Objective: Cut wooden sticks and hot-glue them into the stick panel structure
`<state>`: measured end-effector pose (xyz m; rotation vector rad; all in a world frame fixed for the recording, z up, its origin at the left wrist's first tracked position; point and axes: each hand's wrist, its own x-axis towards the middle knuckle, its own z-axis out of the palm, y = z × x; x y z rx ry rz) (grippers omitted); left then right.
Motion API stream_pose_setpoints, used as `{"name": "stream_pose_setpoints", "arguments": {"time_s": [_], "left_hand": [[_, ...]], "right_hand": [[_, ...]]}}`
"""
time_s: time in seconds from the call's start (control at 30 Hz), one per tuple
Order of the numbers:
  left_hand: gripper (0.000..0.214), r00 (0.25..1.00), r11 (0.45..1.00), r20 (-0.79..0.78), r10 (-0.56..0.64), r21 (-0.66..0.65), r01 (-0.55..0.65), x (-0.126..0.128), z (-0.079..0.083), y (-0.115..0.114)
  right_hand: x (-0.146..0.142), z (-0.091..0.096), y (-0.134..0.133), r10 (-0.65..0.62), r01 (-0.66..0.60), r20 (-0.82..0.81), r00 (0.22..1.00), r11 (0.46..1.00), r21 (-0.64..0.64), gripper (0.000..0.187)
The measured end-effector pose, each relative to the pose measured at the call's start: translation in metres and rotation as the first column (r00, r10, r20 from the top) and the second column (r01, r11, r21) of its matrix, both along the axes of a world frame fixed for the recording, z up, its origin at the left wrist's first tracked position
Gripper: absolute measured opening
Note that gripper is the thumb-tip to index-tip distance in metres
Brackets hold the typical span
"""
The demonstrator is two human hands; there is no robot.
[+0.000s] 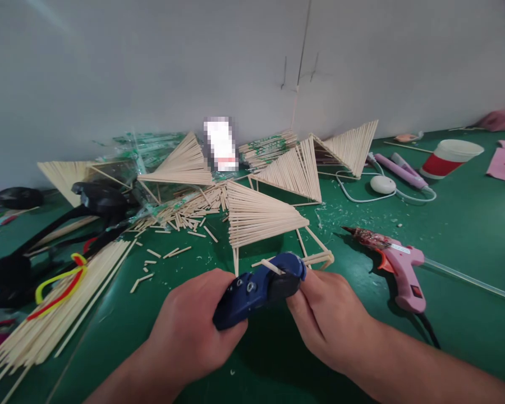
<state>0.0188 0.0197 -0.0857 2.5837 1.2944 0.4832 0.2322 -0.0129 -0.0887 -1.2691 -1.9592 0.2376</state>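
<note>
My left hand [193,325] is closed around a blue hand cutter [252,289], whose head points right. A thin wooden stick [272,266] sticks out at the cutter's head. Just right of that head, my right hand [334,317] is pinched at the near corner of a wooden-stick frame [265,216]; the fingertips and exactly what they grip are partly hidden. Close-set sticks fan across this frame's top, and bare sticks run down to its near edge. To the right of my right hand lies a pink hot glue gun [404,264] with a clear glue stick in its back.
More stick frames [292,171] stand along the wall. Cut stick pieces [193,210] are scattered at left, near a bundle of long sticks [63,303] and black straps [101,199]. A paper cup [450,160] tilts at right, beside a white cable [356,199].
</note>
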Motion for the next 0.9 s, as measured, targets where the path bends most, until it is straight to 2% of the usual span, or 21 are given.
{"name": "stream_pose_setpoints", "arguments": {"time_s": [0.17,0.27,0.33,0.43,0.53,0.6,0.67,0.73,0.83,0.9], "left_hand": [[0.039,0.997,0.976,0.06,-0.045,0.217,0.031,-0.005,-0.006,0.004],[0.055,0.998,0.972,0.049,-0.049,0.233,0.037,-0.009,-0.008,0.005],[0.061,0.996,0.971,0.051,-0.071,0.234,0.057,-0.01,-0.008,0.006],[0.068,0.994,0.965,0.041,-0.106,0.247,0.093,-0.01,-0.005,0.009],[0.068,0.992,0.947,0.023,-0.124,0.301,0.111,-0.011,0.0,0.013],[0.067,0.995,0.924,0.018,-0.101,0.372,0.087,-0.015,0.004,0.018],[0.064,1.0,0.892,0.024,-0.011,0.453,-0.001,-0.022,0.008,0.026],[0.057,0.986,0.856,0.032,0.165,0.492,-0.16,-0.031,0.01,0.037],[0.051,0.895,0.817,-0.056,0.442,0.437,-0.376,-0.045,0.006,0.058],[0.056,0.824,0.828,-0.225,0.519,0.373,-0.42,-0.053,0.0,0.071]], "right_hand": [[0.0,0.004,-0.005,0.058,-0.066,-0.129,0.99,0.996,-0.055,0.006],[0.001,0.004,-0.007,0.131,-0.131,-0.107,0.986,0.991,0.002,0.013],[0.003,0.003,-0.007,0.203,-0.202,-0.102,0.974,0.979,0.022,0.018],[0.004,0.0,-0.009,0.288,-0.299,-0.166,0.943,0.953,-0.045,0.02],[0.005,0.0,-0.012,0.322,-0.365,-0.263,0.909,0.921,-0.134,0.023],[0.005,0.002,-0.013,0.313,-0.353,-0.283,0.907,0.93,-0.104,0.022],[0.005,0.005,-0.013,0.295,-0.312,-0.235,0.926,0.949,-0.035,0.019],[0.003,0.006,-0.012,0.274,-0.278,-0.137,0.952,0.961,-0.01,0.018],[-0.002,0.003,-0.009,0.229,-0.223,0.039,0.973,0.968,-0.117,0.017],[-0.006,-0.002,-0.007,0.192,-0.163,0.139,0.971,0.967,-0.198,0.016]]}}
